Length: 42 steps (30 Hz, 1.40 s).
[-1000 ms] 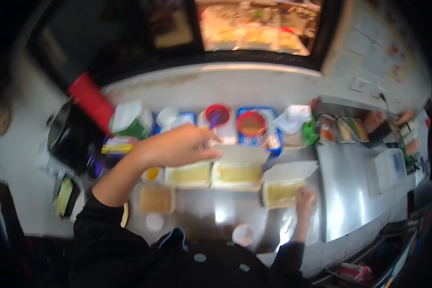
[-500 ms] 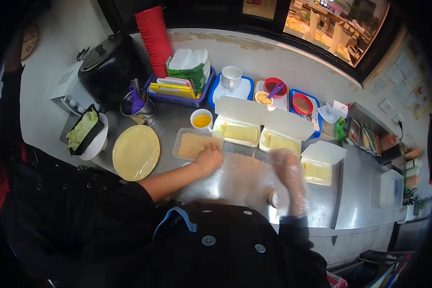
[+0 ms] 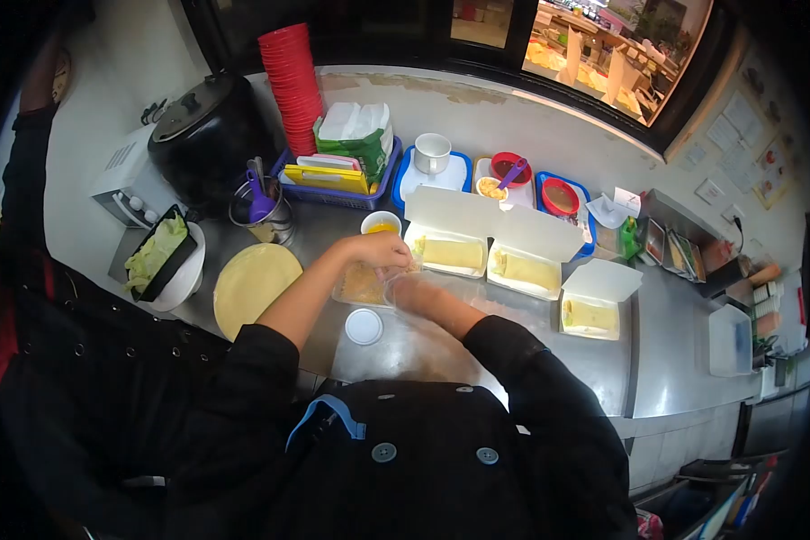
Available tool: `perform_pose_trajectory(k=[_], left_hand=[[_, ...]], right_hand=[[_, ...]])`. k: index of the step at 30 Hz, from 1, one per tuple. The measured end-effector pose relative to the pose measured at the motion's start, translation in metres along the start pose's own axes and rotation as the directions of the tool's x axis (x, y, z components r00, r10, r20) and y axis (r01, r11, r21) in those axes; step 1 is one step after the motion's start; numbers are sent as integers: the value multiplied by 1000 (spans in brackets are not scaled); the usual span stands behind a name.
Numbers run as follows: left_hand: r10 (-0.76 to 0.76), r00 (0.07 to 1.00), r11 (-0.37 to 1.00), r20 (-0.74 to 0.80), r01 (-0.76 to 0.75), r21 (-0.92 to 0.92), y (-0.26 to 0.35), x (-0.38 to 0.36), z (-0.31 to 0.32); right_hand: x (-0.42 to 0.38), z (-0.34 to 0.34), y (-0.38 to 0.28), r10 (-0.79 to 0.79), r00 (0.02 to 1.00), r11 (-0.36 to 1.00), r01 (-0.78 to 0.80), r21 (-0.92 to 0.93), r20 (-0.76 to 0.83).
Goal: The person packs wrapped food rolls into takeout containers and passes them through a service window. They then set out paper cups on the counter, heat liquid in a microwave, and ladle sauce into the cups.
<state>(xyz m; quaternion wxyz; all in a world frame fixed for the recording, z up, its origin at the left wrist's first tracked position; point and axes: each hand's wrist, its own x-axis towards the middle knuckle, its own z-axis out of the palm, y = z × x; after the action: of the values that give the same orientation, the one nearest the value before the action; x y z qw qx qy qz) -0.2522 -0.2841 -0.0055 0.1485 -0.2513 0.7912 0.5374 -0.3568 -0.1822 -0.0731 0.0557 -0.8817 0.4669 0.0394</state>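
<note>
Clear, crinkled plastic [image 3: 403, 290] covers the right hand [image 3: 416, 293], which sits at the 3 o'clock edge of the shallow tray [image 3: 349, 301]. The bare left hand [image 3: 380, 251] reaches over the tray at its 1 o'clock corner, fingers narrowed and turned down. The fingertips of both hands overlap; whether either grips anything cannot be told. The step in hand appears to be close two-handed work at the tray. The next move, in judgement, calls for separating the fingertips and keeping the plastic clear of the contents.

Clock positions are from the tray, which is translucent, rectangular and filled with tan granular material [image 3: 360, 282].
- 6 o'clock: container with a smooth, round white top [image 3: 364, 327].
- Between 12 and 1 o'clock: white mug [image 3: 370, 221] with yellow contents.
- 9 o'clock: flat, pale yellow disc [image 3: 254, 286].
- 2 to 3 o'clock: three white boxes with raised lids, each bearing a soft, pale yellow roll [image 3: 452, 253].

The brushed-metal desk [image 3: 594, 371] is reflective.
</note>
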Motion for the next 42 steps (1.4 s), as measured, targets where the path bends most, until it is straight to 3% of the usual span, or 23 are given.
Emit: perform_pose_trajectory(k=[4, 7, 10, 13, 14, 16, 17, 18, 19, 21, 22, 23, 24, 25, 29, 31, 35, 37, 38, 39, 41, 42], left_hand=[[-6, 1000, 1000, -14, 6, 13, -1, -2, -1], [6, 999, 1000, -32, -6, -9, -2, -4, -3], [9, 999, 1000, -47, -8, 19, -3, -3, -5], [9, 998, 1000, -55, -9, -6, -6, -2, -6], [7, 998, 1000, -56, -7, -7, -5, -2, -6], [-1, 999, 1000, -53, 0, -12, -5, -4, -5], [-6, 998, 1000, -60, 6, -9, -5, -4, -5], [-11, 998, 1000, -68, 11, -6, -4, -4, -4], [-12, 998, 1000, -69, 12, -10, -2, -5, -2], [-2, 996, 1000, -85, 1, -10, 0, -8, -2], [-3, 996, 1000, -89, 2, -14, 2, -10, -1], [-2, 995, 1000, -96, 0, -18, 3, -11, 0], [-1, 995, 1000, -101, -2, -23, 3, -11, 0], [-2, 995, 1000, -103, -1, -28, 1, -11, 0], [17, 995, 999, -94, -20, -32, -2, -8, -1], [16, 995, 999, -96, -20, -44, -2, -8, -1], [8, 996, 999, -92, -12, -43, -1, -8, -2], [4, 996, 999, -92, -8, -46, -2, -8, -3], [11, 995, 999, -98, -16, -48, -2, -8, -3], [18, 994, 998, -105, -24, -52, -3, -8, -2], [22, 994, 998, -107, -28, -60, -6, -7, -3], [29, 994, 997, -109, -36, -65, -7, -6, -4]], right_hand=[[-10, 10, 9, 1, 963, 975, 58, 214, -269], [-19, 14, 3, 343, 829, 788, 3, 616, -442], [-27, 10, 0, 581, 700, 585, -5, 811, -415], [-39, -2, 23, 538, 685, 746, -113, 657, -492], [-43, -8, 31, 657, 593, 619, -72, 782, -465], [-51, -11, 68, 749, 611, 540, -337, 771, -257], [-56, -16, 81, 728, 571, 617, -304, 726, -380], [-47, 4, 107, 754, 549, 640, -490, 592, -360], [-48, 7, 118, 753, 553, 641, -490, 591, -358], [-54, 9, 139, 714, 699, 491, -457, 742, -42], [-43, 71, 175, 648, 750, -71, 233, 970, -133], [-43, 60, 170, 644, 754, -70, 230, 971, -132], [-45, 37, 158, 651, 726, 405, -85, 910, -222], [-46, 24, 151, 611, 728, 738, -384, 555, -310], [-40, 38, 165, 675, 676, 693, -443, 569, -296], [-40, 57, 176, 576, 736, 654, -153, 741, -357], [-34, 77, 182, 546, 643, 759, -107, 642, -537], [-50, 27, 150, 720, 567, 546, -109, 830, -399], [-52, 25, 146, 720, 569, 545, -108, 832, -397], [-53, 16, 137, 704, 629, 471, -64, 880, -330], [-57, -10, 108, 607, 782, 478, -216, 851, -142], [-62, -42, 75, 547, 837, 570, -376, 730, 4]])
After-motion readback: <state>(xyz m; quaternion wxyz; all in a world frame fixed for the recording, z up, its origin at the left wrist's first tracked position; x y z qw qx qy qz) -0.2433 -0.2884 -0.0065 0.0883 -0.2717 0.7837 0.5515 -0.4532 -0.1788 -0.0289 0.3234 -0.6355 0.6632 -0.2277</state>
